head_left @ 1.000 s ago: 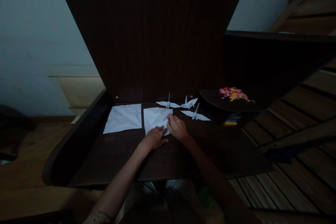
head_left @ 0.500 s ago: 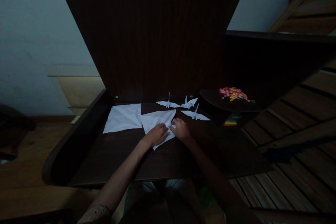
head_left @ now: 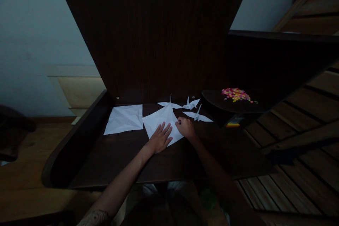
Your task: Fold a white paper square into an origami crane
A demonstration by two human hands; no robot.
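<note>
A creased white sheet of paper point(head_left: 159, 120) lies turned cornerwise on the dark desk. My left hand point(head_left: 160, 139) rests flat on its lower part, fingers spread. At the sheet's right edge my right hand point(head_left: 186, 127) is closed, its fingers curled at the paper; whether they pinch the edge is hard to see. Just beyond the sheet stand three folded paper cranes: one crane point(head_left: 170, 105) behind the sheet's far corner, another crane point(head_left: 191, 104) to its right, and a third crane point(head_left: 197, 116) nearer my right hand.
Left of the hands lies a second creased white sheet point(head_left: 124, 119). A pile of small coloured pieces point(head_left: 236, 94) sits on a rounded shelf point(head_left: 214, 99) at the right, above a small rainbow-coloured item point(head_left: 233, 124). A raised side panel point(head_left: 76, 141) bounds the desk's left.
The sheet under my hands has turned, its far corner now reaching the leftmost crane. My left hand has flattened and spread, and my right hand has shifted slightly right.
</note>
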